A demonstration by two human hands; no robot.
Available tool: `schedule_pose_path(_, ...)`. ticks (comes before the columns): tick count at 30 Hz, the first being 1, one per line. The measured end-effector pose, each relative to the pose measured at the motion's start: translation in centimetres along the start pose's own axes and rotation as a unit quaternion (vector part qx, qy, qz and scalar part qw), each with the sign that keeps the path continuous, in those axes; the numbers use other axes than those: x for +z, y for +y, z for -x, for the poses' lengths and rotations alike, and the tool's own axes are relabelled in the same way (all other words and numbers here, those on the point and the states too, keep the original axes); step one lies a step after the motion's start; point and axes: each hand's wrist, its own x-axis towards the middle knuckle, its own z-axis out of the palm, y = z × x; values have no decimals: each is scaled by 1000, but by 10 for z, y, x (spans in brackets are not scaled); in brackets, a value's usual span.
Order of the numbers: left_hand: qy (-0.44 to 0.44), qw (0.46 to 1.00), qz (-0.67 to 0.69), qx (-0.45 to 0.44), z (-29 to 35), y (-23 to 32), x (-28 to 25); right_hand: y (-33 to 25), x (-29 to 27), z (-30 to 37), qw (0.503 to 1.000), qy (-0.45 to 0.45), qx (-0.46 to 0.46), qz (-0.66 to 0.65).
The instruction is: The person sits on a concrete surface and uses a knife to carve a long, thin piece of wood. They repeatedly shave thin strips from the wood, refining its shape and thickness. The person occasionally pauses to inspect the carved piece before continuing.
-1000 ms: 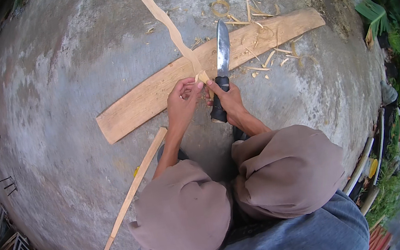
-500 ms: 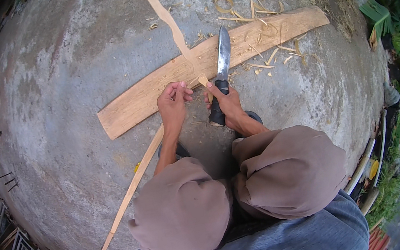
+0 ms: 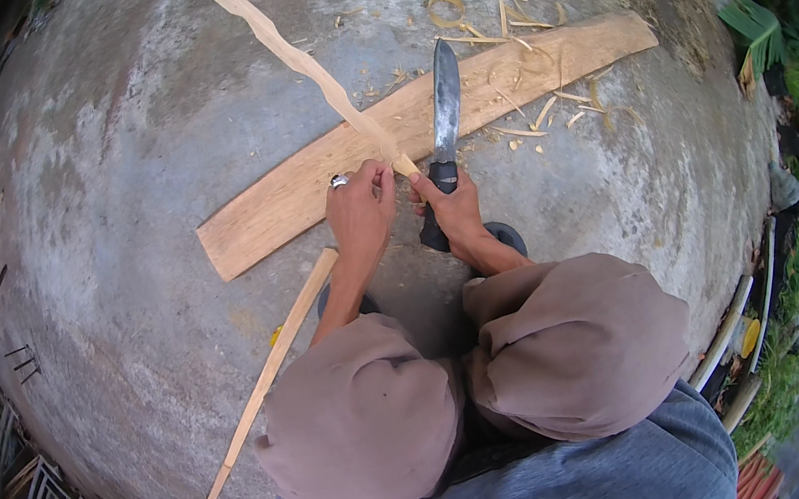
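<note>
A long wavy wooden blade shape point(image 3: 310, 64) slants away to the far left, its narrow end in my right hand point(image 3: 456, 212). The same hand grips the black handle of a large knife point(image 3: 445, 92), whose steel blade points away from me. My left hand point(image 3: 361, 209), wearing a ring, pinches at the edge of the wavy piece close to its narrow end. What lies between those fingertips is too small to make out. Under both hands' work, a broad wooden board point(image 3: 264, 217) rests on the concrete.
A thin wooden stick point(image 3: 266, 388) lies left of my leg. Curled shavings and slivers point(image 3: 515, 131) are scattered on and around the board. A coiled strip point(image 3: 446, 10) sits beyond it. Plants point(image 3: 757, 36) and pale pipes point(image 3: 723, 333) line the right edge of the concrete.
My left hand has turned over and moved right, closing at the wavy piece. The wavy piece's far end has swung left. The knife has barely moved.
</note>
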Motion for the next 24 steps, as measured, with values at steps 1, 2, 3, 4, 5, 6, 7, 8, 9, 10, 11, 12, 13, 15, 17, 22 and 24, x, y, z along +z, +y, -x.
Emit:
schedule_pose_path(1, 1, 999, -25, 43, 3, -1, 2, 6, -3, -3, 1000, 1, -4, 17)
schedule_pose_path(2, 7, 995, -55, 84, 6, -5, 1, 8, -2, -2, 1000, 6, 2, 22)
schedule_pose_path(3, 18, 987, -89, 129, 1, -7, -3, 8, 0, -1, 1000, 8, 1, 21)
schedule_pose_path(4, -7, 996, -23, 88, 0, -7, -6, 8, 3, 0, 1000, 10, 1, 21)
schedule_pose_path(5, -33, 997, 47, 50, 0, -3, -8, 8, 3, 0, 1000, 11, 4, 7)
schedule_pose_path(6, -61, 991, 118, 11, 1, 0, -10, 9, 1, 2, 1000, 11, 9, -6)
schedule_pose_path(7, -67, 987, 144, 1, 2, 2, -13, 8, 3, 2, 1000, 11, 14, -20)
schedule_pose_path(8, -76, 982, 172, -10, 6, 3, -13, 9, 4, 2, 1000, 12, 15, -24)
schedule_pose_path(9, -86, 976, 200, -20, 6, 3, -13, 9, 6, 0, 999, 13, 17, -29)
schedule_pose_path(10, -79, 967, 240, -32, 8, 2, -7, 7, 4, 1, 999, 23, 21, -29)
schedule_pose_path(11, -73, 956, 280, -43, 8, 2, -1, 4, 3, 1, 999, 27, 18, -33)
schedule_pose_path(12, -69, 944, 319, -54, 7, 2, 5, 1, 4, 2, 999, 33, 15, -36)
schedule_pose_path(13, -62, 945, 314, -60, 5, 4, 9, -1, 2, 4, 998, 40, 15, -39)
schedule_pose_path(15, -49, 951, 291, -86, 6, -2, 3, 2, 5, 0, 999, 30, -12, -30)
schedule_pose_path(17, -2, 974, 218, -56, 2, -4, -8, 4, 11, 3, 999, 20, -17, -20)
schedule_pose_path(22, 29, 988, 151, -23, 3, -9, -1, -2, 14, 11, 999, 14, 27, -20)
schedule_pose_path(24, 40, 986, 159, -28, 5, -10, 3, 0, 14, 13, 999, 3, 43, -31)
